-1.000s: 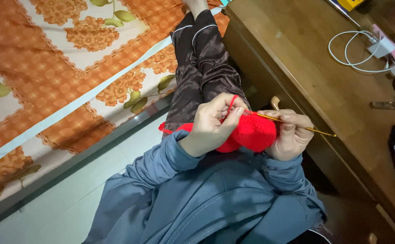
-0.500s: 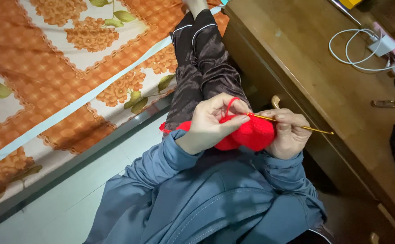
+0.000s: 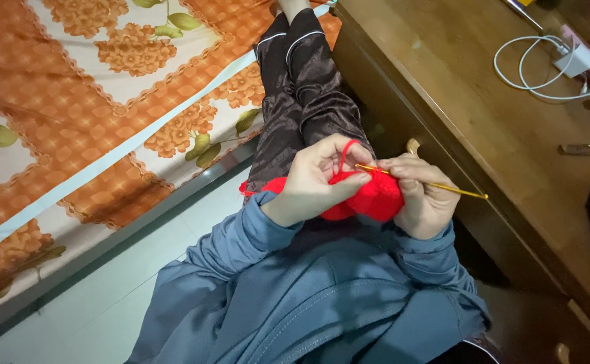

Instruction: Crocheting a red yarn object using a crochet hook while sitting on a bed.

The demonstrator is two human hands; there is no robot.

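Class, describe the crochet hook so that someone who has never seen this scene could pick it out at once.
Start at the wooden desk; beside its edge, two hands work red yarn. The crochet hook is the thin golden rod in the right hand, the only metal stick there.

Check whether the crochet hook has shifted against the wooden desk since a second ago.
No. The crochet hook keeps its slant, its tail still over the desk edge.

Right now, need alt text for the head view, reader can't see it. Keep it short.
Seen from above, a seated person in a blue jacket crochets a red yarn piece: the left hand pinches the work with a strand looped over a finger, and the right hand holds a yellow crochet hook. A wooden desk with a white cable stands beside them.
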